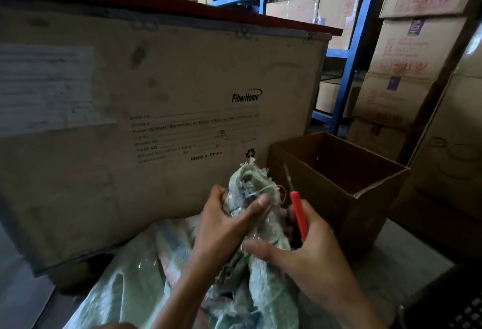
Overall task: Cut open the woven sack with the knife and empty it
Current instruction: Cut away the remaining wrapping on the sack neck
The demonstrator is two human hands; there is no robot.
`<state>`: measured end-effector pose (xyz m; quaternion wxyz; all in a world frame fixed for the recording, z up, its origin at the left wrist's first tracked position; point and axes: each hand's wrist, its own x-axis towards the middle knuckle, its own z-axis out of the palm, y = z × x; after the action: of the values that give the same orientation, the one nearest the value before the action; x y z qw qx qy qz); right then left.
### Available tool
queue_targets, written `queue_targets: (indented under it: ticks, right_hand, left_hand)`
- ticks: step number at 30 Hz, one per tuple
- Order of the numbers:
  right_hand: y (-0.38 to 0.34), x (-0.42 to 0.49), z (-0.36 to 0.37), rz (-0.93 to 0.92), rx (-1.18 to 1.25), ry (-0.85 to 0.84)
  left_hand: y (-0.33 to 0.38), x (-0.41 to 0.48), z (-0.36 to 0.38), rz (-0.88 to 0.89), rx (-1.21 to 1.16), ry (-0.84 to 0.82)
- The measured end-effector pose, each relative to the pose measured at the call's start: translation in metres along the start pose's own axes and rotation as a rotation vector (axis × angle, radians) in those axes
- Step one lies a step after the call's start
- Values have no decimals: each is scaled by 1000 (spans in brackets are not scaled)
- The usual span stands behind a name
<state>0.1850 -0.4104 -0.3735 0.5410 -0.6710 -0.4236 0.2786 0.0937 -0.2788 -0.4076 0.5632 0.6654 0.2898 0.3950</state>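
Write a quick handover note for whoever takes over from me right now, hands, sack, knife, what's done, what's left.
Left hand: gripping the tied neck of the sack.
Right hand: holding the red knife, blade up, just right of the neck.
Sack lies in front, still tied with string; no cut visible.
Open box stands to the right; what shows of its inside looks empty.
Left: cut the neck open, empty the sack.

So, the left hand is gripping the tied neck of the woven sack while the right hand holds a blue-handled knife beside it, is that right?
Nearly: the knife handle is red, not blue, as the head view shows. The rest holds: the left hand grips the tied neck of the woven sack, and the right hand holds the knife beside it.
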Motion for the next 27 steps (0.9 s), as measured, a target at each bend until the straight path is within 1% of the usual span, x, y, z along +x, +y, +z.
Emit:
queue_targets:
  ticks: [1,3,6,8,9,11,14,17,20,22,25,27]
  right_hand:
    - [6,2,1,-27,-88,29]
    - [13,6,-2,-66,-145,84]
    - [14,11,-17,-105,-133,42]
    - [14,13,-26,-103,-101,15]
    - [16,15,-30,-94,-83,13]
    - [21,16,-33,-72,-72,23]
    - [26,15,-31,-25,-86,38]
    - [31,11,-28,-28,-219,112]
    - [28,2,-24,-65,-354,216]
    - [24,-5,-20,-116,-367,219]
    - [14,-14,-11,-198,-359,157]
    - [13,-18,-6,-258,-463,174]
  left_hand:
    - [0,1,2,6,51,37]
    - [3,3,-1,70,218,54]
    - [16,5,-11,188,402,-61]
    - [20,9,-16,200,442,-123]
    - [19,11,-18,188,440,-161]
    - [17,11,-18,132,331,-247]
    - [15,6,-16,-20,172,-290]
    - [9,4,-14,-164,92,-219]
    - [-4,7,-14,-231,7,-139]
    - [-12,10,-12,-244,-12,-74]
    - [-20,12,-6,-241,-24,11]
    - [-19,9,-2,-186,13,39]
